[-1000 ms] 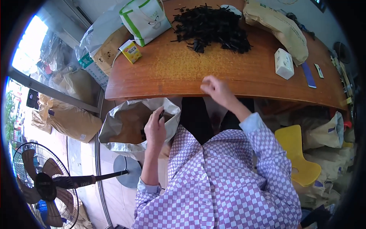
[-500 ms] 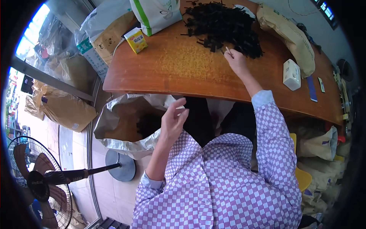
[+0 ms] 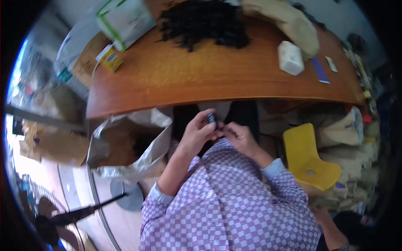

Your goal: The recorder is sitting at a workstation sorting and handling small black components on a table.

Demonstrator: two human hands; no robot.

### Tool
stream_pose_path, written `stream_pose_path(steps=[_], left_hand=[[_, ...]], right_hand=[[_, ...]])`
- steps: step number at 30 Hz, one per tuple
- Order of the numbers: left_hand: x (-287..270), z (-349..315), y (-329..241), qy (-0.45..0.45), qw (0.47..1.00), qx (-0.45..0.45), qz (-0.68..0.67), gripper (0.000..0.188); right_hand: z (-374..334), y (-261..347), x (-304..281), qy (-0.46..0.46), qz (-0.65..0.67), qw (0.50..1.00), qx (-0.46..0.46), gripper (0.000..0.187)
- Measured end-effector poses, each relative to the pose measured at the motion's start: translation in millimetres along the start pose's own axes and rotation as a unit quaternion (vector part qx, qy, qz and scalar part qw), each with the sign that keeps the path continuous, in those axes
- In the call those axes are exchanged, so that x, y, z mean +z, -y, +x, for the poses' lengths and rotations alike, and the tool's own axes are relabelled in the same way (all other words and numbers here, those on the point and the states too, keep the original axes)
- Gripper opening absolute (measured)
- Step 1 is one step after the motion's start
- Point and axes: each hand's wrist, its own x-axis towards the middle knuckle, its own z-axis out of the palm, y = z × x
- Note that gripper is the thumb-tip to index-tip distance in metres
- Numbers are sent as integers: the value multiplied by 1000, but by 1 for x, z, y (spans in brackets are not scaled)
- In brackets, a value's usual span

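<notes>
Fingers (image 3: 209, 127) of the left hand (image 3: 197, 136) pinch a small dark piece (image 3: 212, 119) just below the tabletop (image 3: 201, 79) edge, right hand (image 3: 238, 138) fingers closed on it too; it looks light and stiff, probably best gripped at the ends.

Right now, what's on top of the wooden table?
On the wooden table: a dark loose pile, a small yellow box, a white box, bags along the far edge. What lies under the pile is hidden. Both hands are below the near edge.
</notes>
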Motion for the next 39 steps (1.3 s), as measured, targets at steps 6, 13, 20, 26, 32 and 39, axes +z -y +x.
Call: stream_pose_path(steps=[6,13,20,26,32,39], left_hand=[[0,-17,39,-31,997,-66,29,34],[22,-5,48,47,981,-137,126,27],[30,0,48,87,973,-133,166,24],[36,-2,48,88,969,-119,197,25],[32,-8,43,71,972,-110,197,27],[23,-6,45,48,974,-104,195,29]], right_hand=[[-45,-23,-6,-126,34,991,14,14],[-106,-13,-154,-551,94,829,-3,36],[-174,10,-227,-679,14,731,-68,40],[-172,-16,-237,-646,58,759,-60,31],[-87,-93,-271,-578,-37,815,11,28],[-20,-118,-307,-544,-278,790,44,35]])
